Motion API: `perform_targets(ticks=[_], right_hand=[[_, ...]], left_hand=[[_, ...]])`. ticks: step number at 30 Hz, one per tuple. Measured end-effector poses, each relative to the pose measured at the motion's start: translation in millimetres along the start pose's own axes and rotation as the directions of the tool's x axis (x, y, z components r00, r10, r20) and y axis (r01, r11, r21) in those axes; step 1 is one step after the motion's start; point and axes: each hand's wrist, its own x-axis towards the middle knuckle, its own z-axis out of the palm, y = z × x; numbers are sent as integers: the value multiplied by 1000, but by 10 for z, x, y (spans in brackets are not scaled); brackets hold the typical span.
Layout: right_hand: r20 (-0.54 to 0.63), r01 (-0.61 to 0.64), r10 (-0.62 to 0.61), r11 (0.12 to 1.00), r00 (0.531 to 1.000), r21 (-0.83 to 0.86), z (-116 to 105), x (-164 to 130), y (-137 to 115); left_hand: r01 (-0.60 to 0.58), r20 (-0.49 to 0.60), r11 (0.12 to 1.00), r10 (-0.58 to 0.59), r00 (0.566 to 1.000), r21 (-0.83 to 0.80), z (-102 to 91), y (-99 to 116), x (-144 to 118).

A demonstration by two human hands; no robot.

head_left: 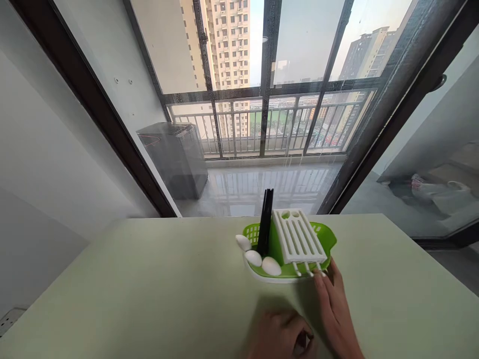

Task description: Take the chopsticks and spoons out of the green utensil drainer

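A green and white plastic kitchen utensil caddy (pixel 287 270) stands on the table. Black chopsticks (pixel 265 222) rise upright from its left part, and several white spoons (pixel 271 266) rest bowl-up along its front left rim. The white slotted top (pixel 299 235) has small white hooks (pixel 307 269) along its front edge. My right hand (pixel 333 304) is closed around the caddy's front right corner, close to the hooks. Nearer to me, my left hand (pixel 282 333) is curled above the table, apart from the caddy and slightly blurred; what it may hold is hidden.
The pale green table (pixel 160 279) ends at a far edge just behind the caddy. Beyond it are a glass door with a dark frame (pixel 116 149), a grey cabinet (pixel 175 159) and a balcony railing (pixel 247 124). A wall socket (pixel 11 319) sits at the lower left.
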Motion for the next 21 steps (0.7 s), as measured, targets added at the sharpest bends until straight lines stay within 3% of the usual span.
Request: perform_targets(ticks=[4, 8, 13, 17, 21], right_hand=[[24, -8, 7, 1000, 1000, 17, 187, -178, -83], [43, 20, -19, 1000, 999, -21, 246, -288, -95], [19, 64, -64, 998, 998, -15, 190, -278, -73], [-4, 48, -48, 998, 999, -35, 130, -267, -23], [47, 103, -102, 994, 994, -19, 104, -282, 57]], left_hand=[[-84, 7, 987, 86, 996, -137, -123, 27, -23], [-102, -55, 968, 92, 994, -227, -211, 37, -49], [-94, -121, 973, 69, 990, -211, -294, 127, -40], [-12, -163, 990, -11, 987, -142, -311, 204, -29], [-26, -123, 984, 4, 992, -177, -291, 216, -15]])
